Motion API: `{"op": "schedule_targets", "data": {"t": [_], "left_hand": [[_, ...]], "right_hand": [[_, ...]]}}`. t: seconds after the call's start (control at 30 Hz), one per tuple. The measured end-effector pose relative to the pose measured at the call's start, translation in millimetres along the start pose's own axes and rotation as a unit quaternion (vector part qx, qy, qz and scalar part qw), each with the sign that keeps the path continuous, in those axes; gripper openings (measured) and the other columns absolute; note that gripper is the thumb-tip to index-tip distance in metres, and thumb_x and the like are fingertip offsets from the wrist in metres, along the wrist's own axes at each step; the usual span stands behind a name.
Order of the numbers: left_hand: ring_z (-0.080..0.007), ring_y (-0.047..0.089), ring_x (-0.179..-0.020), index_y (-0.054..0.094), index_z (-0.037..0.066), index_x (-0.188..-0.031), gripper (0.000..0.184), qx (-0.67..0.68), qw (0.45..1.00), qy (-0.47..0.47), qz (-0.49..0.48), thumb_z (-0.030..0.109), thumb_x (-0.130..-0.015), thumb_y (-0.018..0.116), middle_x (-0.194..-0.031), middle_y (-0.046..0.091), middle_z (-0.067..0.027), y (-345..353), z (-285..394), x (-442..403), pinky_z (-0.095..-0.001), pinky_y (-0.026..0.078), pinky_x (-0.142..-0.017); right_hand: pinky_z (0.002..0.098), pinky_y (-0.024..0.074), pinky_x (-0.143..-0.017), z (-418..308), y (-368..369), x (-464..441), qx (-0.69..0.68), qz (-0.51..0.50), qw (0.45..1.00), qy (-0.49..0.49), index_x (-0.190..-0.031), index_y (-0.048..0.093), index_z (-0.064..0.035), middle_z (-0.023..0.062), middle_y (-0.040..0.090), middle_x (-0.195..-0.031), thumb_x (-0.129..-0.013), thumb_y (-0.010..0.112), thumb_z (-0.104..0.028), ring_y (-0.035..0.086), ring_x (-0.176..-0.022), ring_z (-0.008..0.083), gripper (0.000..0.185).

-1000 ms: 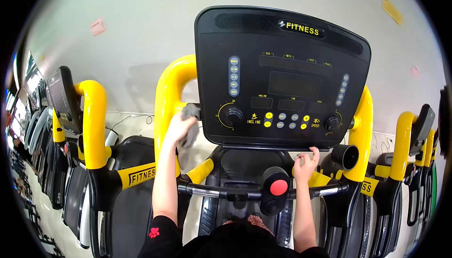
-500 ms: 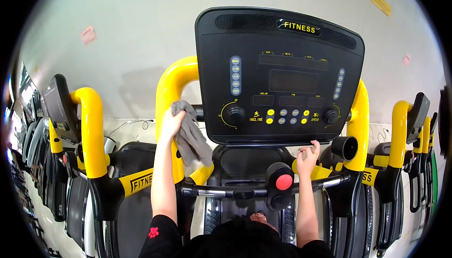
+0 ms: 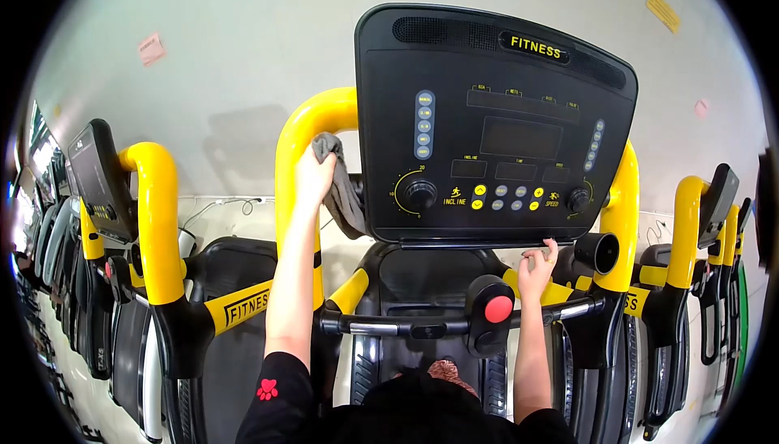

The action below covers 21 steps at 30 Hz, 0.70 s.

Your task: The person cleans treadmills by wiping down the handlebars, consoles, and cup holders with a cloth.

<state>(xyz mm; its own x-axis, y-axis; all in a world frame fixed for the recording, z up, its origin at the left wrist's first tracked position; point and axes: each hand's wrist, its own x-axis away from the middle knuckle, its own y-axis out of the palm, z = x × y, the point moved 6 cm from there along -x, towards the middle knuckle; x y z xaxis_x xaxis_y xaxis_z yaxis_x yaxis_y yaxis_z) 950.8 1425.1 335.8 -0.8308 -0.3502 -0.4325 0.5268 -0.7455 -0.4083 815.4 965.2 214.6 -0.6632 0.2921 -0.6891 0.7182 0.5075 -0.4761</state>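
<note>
And there was the left hand (image 3: 313,175), up beside the console's left edge, fingers clamped on a soft, crumpled grey cloth (image 3: 347,205)! The hand lay against the inner side of the thick, curved, glossy yellow tube (image 3: 294,148), and the cloth draped down the narrow gap between that tube and the broad black plastic console (image 3: 454,140). Its lower end hung just beside the console's lower-left corner; whether it touched there, I couldn't tell.

Over to the right hand (image 3: 534,275): fingers apart and loosely bent, one fingertip up at the console's bottom edge, toward the lower-right corner. Tight quarters on that side, with the round black cup holder (image 3: 596,253) close by. More room opened below, between the console's bottom edge and the black-and-silver crossbar (image 3: 373,327), where the round red button (image 3: 498,308) stood out on its black housing, left of the right forearm.
</note>
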Motion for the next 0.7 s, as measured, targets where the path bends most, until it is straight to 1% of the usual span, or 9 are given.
{"op": "schedule_targets", "data": {"t": [0.07, 0.1, 0.2, 0.27, 0.33, 0.43, 0.5, 0.57, 0.7], "left_hand": [[-0.0313, 0.061, -0.098, 0.058, -0.001, -0.107, 0.036, 0.018, 0.998, 0.018, -0.06, 0.017, -0.076, 0.059, -0.1, 0.064, -0.0206, 5.0, 20.9, 7.9, -0.0354, 0.045, -0.088], [-0.0298, 0.061, -0.096, 0.058, -0.002, -0.105, 0.035, 0.055, 0.992, 0.007, -0.114, 0.016, -0.076, 0.059, -0.098, 0.064, -0.02, 18.1, 7.2, 5.6, -0.0349, 0.045, -0.087], [-0.0274, 0.062, -0.094, 0.058, -0.002, -0.105, 0.035, 0.025, 0.983, -0.004, -0.183, 0.017, -0.075, 0.06, -0.097, 0.064, -0.0184, 13.6, 12.9, 9.5, -0.0339, 0.046, -0.085], [-0.0251, 0.062, -0.09, 0.059, -0.002, -0.104, 0.032, 0.061, 0.995, -0.005, -0.075, 0.015, -0.076, 0.06, -0.093, 0.065, -0.015, 3.7, -7.4, -0.5, -0.0332, 0.047, -0.083], [-0.0246, 0.062, -0.09, 0.059, -0.001, -0.104, 0.031, 0.044, 0.994, -0.022, -0.097, 0.014, -0.077, 0.059, -0.094, 0.065, -0.0145, 3.3, -10.0, 6.0, -0.033, 0.047, -0.083], [-0.0218, 0.062, -0.091, 0.059, -0.001, -0.106, 0.031, 0.004, 0.983, -0.002, -0.185, 0.012, -0.078, 0.059, -0.094, 0.065, -0.0128, 3.2, 13.4, 30.1, -0.0315, 0.046, -0.083], [-0.022, 0.062, -0.09, 0.059, -0.001, -0.106, 0.031, 0.056, 0.984, -0.004, -0.171, 0.012, -0.078, 0.059, -0.093, 0.065, -0.0129, 5.1, 2.6, 38.5, -0.0315, 0.046, -0.083], [-0.0227, 0.062, -0.088, 0.059, -0.001, -0.105, 0.032, 0.115, 0.983, -0.004, -0.144, 0.014, -0.077, 0.06, -0.09, 0.065, -0.0132, 2.8, 0.0, 45.5, -0.0319, 0.047, -0.082], [-0.0229, 0.06, -0.096, 0.057, -0.002, -0.11, 0.035, 0.028, 0.99, -0.037, -0.136, 0.013, -0.079, 0.061, -0.101, 0.064, -0.0131, 5.0, -23.0, 50.1, -0.0319, 0.045, -0.087]], "right_hand": [[0.0424, 0.0332, -0.098, 1.7, 3.3, -0.2, -0.004, 0.002, 1.0, 0.006, -0.073, 0.057, -0.0043, 0.0181, 0.042, -0.124, -0.068, 0.059, 0.001, 0.035, -0.124, 0.0375, 0.007], [0.0425, 0.0317, -0.1, 2.4, 3.0, 0.9, -0.008, 0.001, 1.0, 0.01, -0.073, 0.057, -0.0043, 0.0181, 0.042, -0.124, -0.068, 0.059, 0.001, 0.035, -0.124, 0.0376, 0.007], [0.0426, 0.0291, -0.102, -8.7, -2.7, -1.5, 0.004, -0.012, 1.0, 0.019, -0.074, 0.058, -0.0043, 0.0181, 0.041, -0.125, -0.069, 0.059, 0.0, 0.034, -0.124, 0.038, 0.007], [0.0422, 0.0292, -0.102, -6.7, -4.9, -0.8, 0.017, -0.016, 1.0, 0.013, -0.075, 0.058, -0.0044, 0.018, 0.041, -0.125, -0.069, 0.058, 0.0, 0.034, -0.124, 0.0385, 0.008], [0.0421, 0.029, -0.102, -6.8, -4.3, -1.8, -0.011, -0.034, 0.999, 0.031, -0.075, 0.059, -0.0045, 0.0182, 0.042, -0.124, -0.069, 0.058, 0.0, 0.035, -0.124, 0.0385, 0.008], [0.045, 0.0278, -0.102, -15.5, -1.3, -3.5, 0.027, -0.018, 0.999, 0.027, -0.073, 0.058, -0.0055, 0.0148, 0.044, -0.121, -0.068, 0.059, 0.0, 0.034, -0.125, 0.0375, 0.007], [0.0472, 0.0266, -0.103, -22.1, 0.9, -4.3, 0.056, -0.011, 0.998, 0.034, -0.071, 0.057, -0.0063, 0.0117, 0.046, -0.119, -0.068, 0.059, -0.001, 0.032, -0.126, 0.0377, 0.006], [0.0471, 0.0264, -0.103, -19.6, 2.3, -5.1, 0.045, -0.006, 0.998, 0.03, -0.071, 0.057, -0.0062, 0.0122, 0.046, -0.119, -0.068, 0.059, -0.001, 0.031, -0.126, 0.038, 0.007], [0.0469, 0.0277, -0.102, -18.0, 2.7, -3.6, 0.034, 0.012, 0.999, 0.012, -0.07, 0.056, -0.0056, 0.0149, 0.048, -0.116, -0.066, 0.059, 0.001, 0.033, -0.124, 0.0392, 0.008]]}}
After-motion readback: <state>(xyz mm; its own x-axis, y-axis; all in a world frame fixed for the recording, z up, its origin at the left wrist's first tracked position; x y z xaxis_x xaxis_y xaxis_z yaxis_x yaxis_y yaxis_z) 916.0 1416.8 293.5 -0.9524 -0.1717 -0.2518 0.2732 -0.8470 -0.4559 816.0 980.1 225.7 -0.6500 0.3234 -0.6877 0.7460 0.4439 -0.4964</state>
